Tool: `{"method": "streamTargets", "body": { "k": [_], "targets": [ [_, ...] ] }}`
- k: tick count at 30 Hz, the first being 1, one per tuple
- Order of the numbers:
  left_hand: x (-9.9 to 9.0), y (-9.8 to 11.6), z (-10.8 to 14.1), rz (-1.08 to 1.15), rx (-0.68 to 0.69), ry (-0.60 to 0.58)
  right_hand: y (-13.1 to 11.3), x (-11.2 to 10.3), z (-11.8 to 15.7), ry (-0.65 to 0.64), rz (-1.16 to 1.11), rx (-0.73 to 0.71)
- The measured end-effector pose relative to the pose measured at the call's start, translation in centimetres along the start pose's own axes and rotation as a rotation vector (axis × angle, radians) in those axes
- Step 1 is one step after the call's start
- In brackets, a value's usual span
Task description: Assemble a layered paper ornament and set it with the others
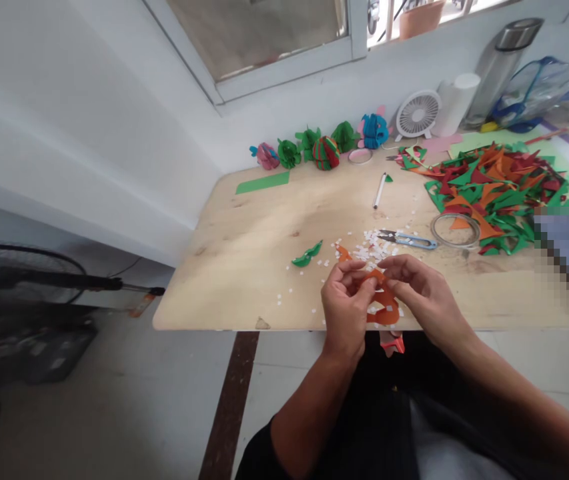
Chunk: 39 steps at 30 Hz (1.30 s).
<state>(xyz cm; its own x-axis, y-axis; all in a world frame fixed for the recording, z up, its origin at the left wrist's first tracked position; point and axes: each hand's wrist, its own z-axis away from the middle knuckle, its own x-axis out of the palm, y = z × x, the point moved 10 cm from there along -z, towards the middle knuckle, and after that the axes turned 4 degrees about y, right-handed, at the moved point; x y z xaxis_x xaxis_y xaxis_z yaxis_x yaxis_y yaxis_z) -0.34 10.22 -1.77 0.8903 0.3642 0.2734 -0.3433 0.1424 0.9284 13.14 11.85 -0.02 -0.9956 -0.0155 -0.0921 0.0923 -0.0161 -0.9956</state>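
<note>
At the table's front edge, my left hand (345, 308) is closed on a piece of orange paper (389, 313), its thumb pressed on top. My right hand (421, 290) has its thumb and fingertips pinched at the upper right edge of the same piece. Part of the paper is hidden behind my fingers. Small white paper bits (371, 247) are scattered around and beyond my hands. Another orange paper scrap (343, 253) lies just past my left fingers. To the left rests a folded green paper piece (307, 255).
Thread snips (409, 240) and a tape roll (455, 230) lie beyond my right hand, beside a heap of cut coloured paper (504, 180). Farther back are a white pen (379, 191), a green strip (263, 183), paper ornaments (325, 153) and a small fan (418, 115).
</note>
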Motion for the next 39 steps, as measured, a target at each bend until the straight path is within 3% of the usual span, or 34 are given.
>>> {"method": "streamTargets", "body": {
  "k": [9, 16, 22, 26, 33, 39],
  "targets": [
    [0.6, 0.0, 0.2, -0.004, 0.019, -0.015, 0.4, -0.2, -0.4, 0.068, 0.088, 0.001],
    [-0.2, 0.0, -0.1, 0.035, -0.036, 0.053, 2.2, -0.1, -0.3, -0.038, -0.293, 0.2],
    [0.3, -0.4, -0.1, 0.03, -0.002, 0.058, 2.6, -0.3, 0.5, -0.05, -0.112, 0.169],
    [1.0, -0.4, 0.5, 0.059, -0.021, -0.003, 2.8, -0.5, 0.9, -0.017, -0.147, 0.195],
    [0.6, -1.8, 1.5, 0.185, -0.308, -0.179, 3.3, -0.2, 1.7, -0.03, -0.37, 0.322],
    [1.4, -3.1, 0.6, 0.08, -0.269, -0.203, 3.8, 0.0, 1.1, -0.036, -0.259, 0.265]
  ]
}}
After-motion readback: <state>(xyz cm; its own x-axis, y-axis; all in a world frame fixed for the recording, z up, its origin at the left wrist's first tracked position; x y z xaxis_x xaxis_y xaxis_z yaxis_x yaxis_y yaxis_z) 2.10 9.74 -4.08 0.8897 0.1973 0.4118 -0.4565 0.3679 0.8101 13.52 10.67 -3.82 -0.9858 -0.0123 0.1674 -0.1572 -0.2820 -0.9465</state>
